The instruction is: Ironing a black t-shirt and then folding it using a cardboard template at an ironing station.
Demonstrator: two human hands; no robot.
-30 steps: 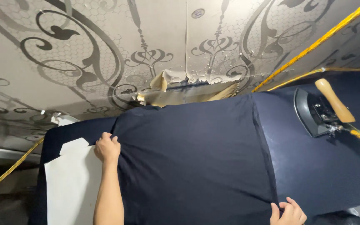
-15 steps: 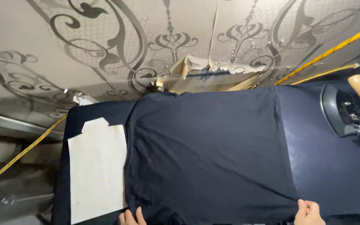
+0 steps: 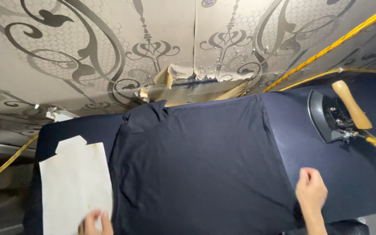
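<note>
Shirt [image 3: 201, 165] lies flat on the dark board [image 3: 357, 174], its long side running left to right between both hands. Left hand [image 3: 95, 223] rests at its near corner, fingers loosely curled. Right hand [image 3: 311, 190] curls at its right edge, holding nothing. Iron [image 3: 334, 115] sits beyond the right hand.

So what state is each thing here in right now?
Dark garment: spread flat on the ironing table, one far corner folded over.
White cloth: lying flat beside the garment.
Iron: set down on the table, unheld.
Left hand: at the cloth's near edge.
Right hand: loosely closed, at the garment's near corner.
Wallpaper: torn, peeling.
</note>
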